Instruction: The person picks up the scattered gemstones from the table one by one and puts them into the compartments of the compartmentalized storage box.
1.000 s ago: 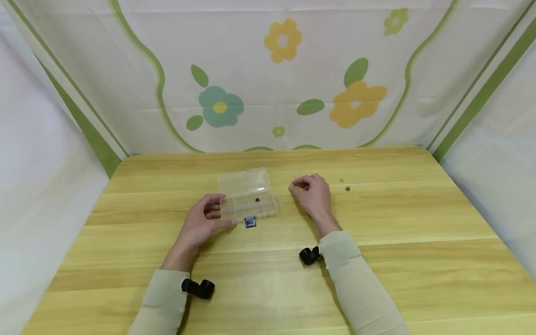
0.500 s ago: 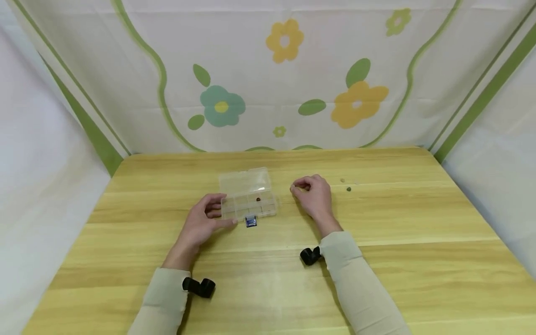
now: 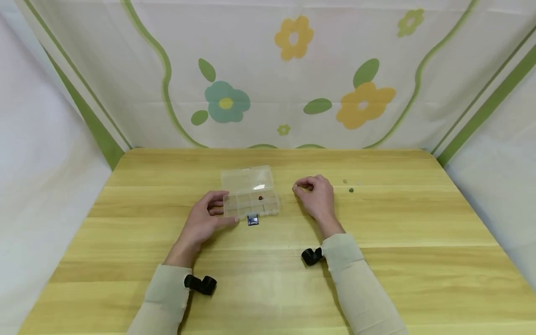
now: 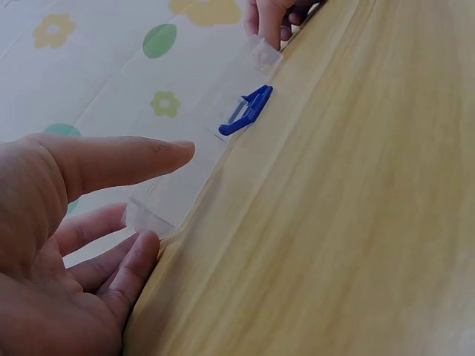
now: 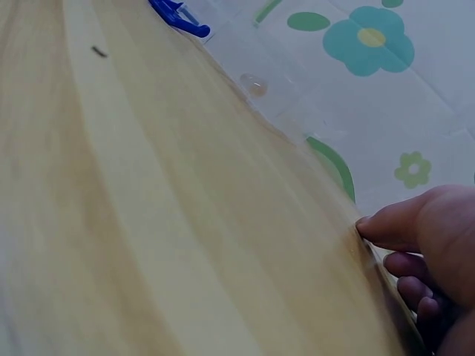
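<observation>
A clear plastic compartment box lies on the table, its lid tipped back and its blue latch hanging at the front. My left hand holds the box's left end, thumb along the front and fingers at the end wall. One dark red bead-like piece shows in a compartment, and a round, clear piece appears in the box in the right wrist view. To the right of the box, my right hand rests low at the table, thumb and index finger pinching a tiny pale piece, mostly hidden.
Beyond the right hand lie a small dark green piece, a tan piece and a faint whitish one. The wooden table ends at a flowered cloth behind. A short dark speck lies on the tabletop.
The head view has shifted slightly, moving everything a little to the right in the picture. Both hands and the box otherwise keep their places.
</observation>
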`<state>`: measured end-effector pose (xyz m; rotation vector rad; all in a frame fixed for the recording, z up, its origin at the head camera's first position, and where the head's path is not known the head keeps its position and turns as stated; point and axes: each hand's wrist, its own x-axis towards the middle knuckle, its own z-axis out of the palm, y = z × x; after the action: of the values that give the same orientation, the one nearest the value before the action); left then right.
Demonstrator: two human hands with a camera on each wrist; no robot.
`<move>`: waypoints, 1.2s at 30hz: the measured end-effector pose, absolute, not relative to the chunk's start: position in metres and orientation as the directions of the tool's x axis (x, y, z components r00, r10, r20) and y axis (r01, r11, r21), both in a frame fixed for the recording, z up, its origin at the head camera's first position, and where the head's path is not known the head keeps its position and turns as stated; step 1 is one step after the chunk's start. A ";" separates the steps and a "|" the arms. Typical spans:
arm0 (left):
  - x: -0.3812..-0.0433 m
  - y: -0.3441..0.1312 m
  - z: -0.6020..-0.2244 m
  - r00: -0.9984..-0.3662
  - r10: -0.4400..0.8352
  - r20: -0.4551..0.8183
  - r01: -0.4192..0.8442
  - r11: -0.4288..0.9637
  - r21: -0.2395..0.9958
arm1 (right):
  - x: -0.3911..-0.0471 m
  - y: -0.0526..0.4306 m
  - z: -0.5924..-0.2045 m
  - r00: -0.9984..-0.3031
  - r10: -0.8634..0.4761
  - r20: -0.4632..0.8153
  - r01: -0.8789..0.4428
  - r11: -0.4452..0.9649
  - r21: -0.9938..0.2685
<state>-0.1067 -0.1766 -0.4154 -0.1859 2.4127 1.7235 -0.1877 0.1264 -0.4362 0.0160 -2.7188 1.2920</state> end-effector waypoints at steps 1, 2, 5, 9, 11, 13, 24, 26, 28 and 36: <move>-0.107 -0.176 -0.415 -0.978 -0.003 -0.210 -0.200 0.322 0.925 | -0.188 0.127 -0.436 -0.991 0.047 0.127 -0.069 0.633 -0.771; -0.108 -0.176 -0.415 -0.979 0.000 -0.206 -0.195 0.324 0.926 | -0.188 0.127 -0.436 -0.991 0.046 0.129 -0.071 0.634 -0.770; -0.108 -0.177 -0.415 -0.979 0.001 -0.204 -0.193 0.319 0.928 | -0.187 0.127 -0.435 -0.991 0.045 0.126 -0.069 0.638 -0.767; -0.109 -0.177 -0.415 -0.979 0.002 -0.205 -0.194 0.312 0.930 | -0.187 0.127 -0.436 -0.991 0.044 0.129 -0.072 0.629 -0.774; -0.109 -0.177 -0.416 -0.978 0.004 -0.207 -0.196 0.313 0.929 | -0.187 0.127 -0.437 -0.991 0.043 0.125 -0.071 0.627 -0.776; -0.109 -0.177 -0.417 -0.977 0.002 -0.213 -0.201 0.315 0.927 | -0.186 0.127 -0.438 -0.992 0.038 0.117 -0.068 0.621 -0.781; -0.110 -0.177 -0.415 -0.977 0.005 -0.212 -0.199 0.325 0.925 | -0.188 0.127 -0.434 -0.991 0.038 0.127 -0.073 0.639 -0.766; -0.109 -0.177 -0.413 -0.978 -0.002 -0.211 -0.199 0.331 0.922 | -0.189 0.126 -0.433 -0.991 0.026 0.128 -0.082 0.639 -0.765; -0.109 -0.178 -0.412 -0.979 -0.007 -0.206 -0.196 0.335 0.921 | -0.189 0.125 -0.433 -0.992 0.018 0.128 -0.088 0.637 -0.766; -0.110 -0.175 -0.416 -0.979 0.001 -0.203 -0.191 0.333 0.923 | -0.189 0.126 -0.437 -0.992 0.030 0.126 -0.079 0.633 -0.770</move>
<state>-0.1101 -0.1752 -0.4157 -0.1744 2.4237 1.7140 -0.1890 0.1262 -0.4367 0.0414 -2.7224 1.2937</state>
